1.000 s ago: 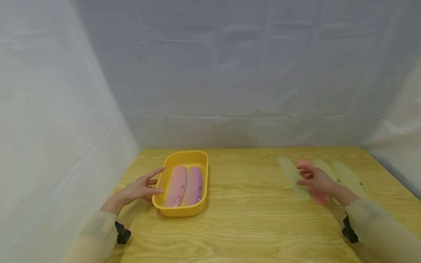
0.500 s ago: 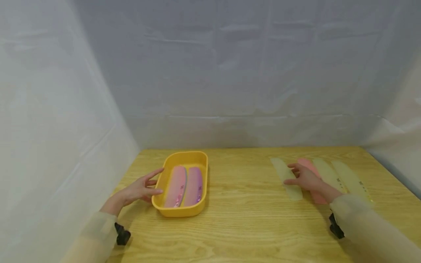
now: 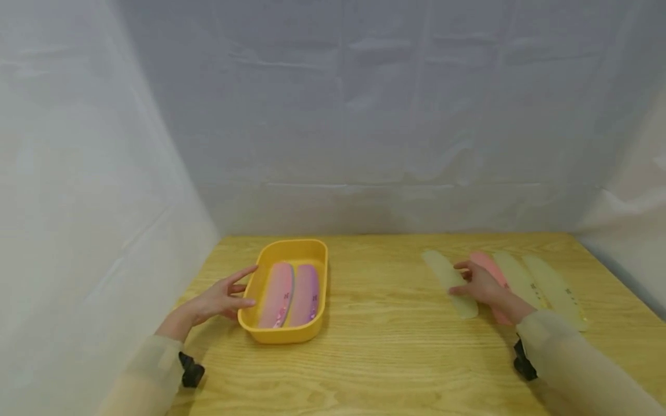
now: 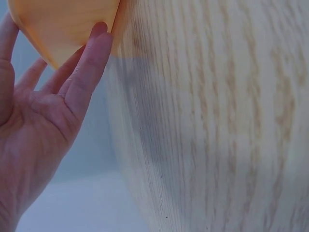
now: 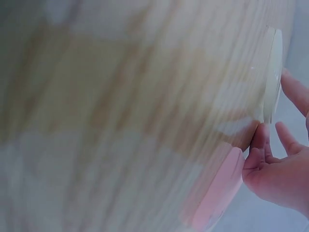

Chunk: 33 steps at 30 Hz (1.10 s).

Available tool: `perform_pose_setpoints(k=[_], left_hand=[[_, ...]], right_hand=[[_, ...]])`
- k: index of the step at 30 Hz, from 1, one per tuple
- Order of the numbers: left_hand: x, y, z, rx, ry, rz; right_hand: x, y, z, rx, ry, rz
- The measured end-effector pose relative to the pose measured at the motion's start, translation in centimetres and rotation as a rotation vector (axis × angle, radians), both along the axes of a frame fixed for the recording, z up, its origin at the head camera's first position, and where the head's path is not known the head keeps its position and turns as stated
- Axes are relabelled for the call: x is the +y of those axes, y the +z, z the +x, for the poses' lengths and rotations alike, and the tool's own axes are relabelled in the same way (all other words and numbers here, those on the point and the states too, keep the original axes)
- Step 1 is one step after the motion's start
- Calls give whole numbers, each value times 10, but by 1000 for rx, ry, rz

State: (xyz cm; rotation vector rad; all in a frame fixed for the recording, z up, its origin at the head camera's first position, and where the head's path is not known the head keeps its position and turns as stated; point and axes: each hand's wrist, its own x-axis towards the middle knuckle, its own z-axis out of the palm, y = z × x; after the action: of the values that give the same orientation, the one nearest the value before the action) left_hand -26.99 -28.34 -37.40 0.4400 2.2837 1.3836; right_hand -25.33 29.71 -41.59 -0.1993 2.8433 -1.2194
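A yellow tray (image 3: 307,330) stands at the left with two combs inside: a pink one (image 3: 277,294) and a purple one (image 3: 306,294). My left hand (image 3: 221,297) holds its left side, thumb over the rim; in the left wrist view several fingers lie along the outer wall. At the right, my right hand (image 3: 481,286) grips a pale yellow-green comb (image 3: 439,268) across its width. The right wrist view has the thumb on its face and fingertips at the other edge. A coral-pink comb (image 3: 486,261) lies partly hidden behind this hand.
Two more pale combs, one (image 3: 515,274) beside the coral-pink one and another (image 3: 554,286) farther right, lie on the wooden table (image 3: 374,346). White sheeting (image 3: 364,127) rises behind the table and along both sides.
My right hand has moved left, from over the coral-pink comb to the leftmost pale comb, which has slid left. The left hand and tray have barely moved.
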Motion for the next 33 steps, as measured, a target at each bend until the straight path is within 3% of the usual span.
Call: perform_pose_setpoints(k=[10, 25, 33], left_hand=[[0, 3, -1, 3, -1, -9], [0, 1, 0, -2, -11, 9], [-1, 1, 0, 3, -18, 10]], right_hand=[[3, 3, 0, 16, 35, -29], [23, 10, -2, -111, 104, -288], [13, 16, 1, -80, 131, -352]])
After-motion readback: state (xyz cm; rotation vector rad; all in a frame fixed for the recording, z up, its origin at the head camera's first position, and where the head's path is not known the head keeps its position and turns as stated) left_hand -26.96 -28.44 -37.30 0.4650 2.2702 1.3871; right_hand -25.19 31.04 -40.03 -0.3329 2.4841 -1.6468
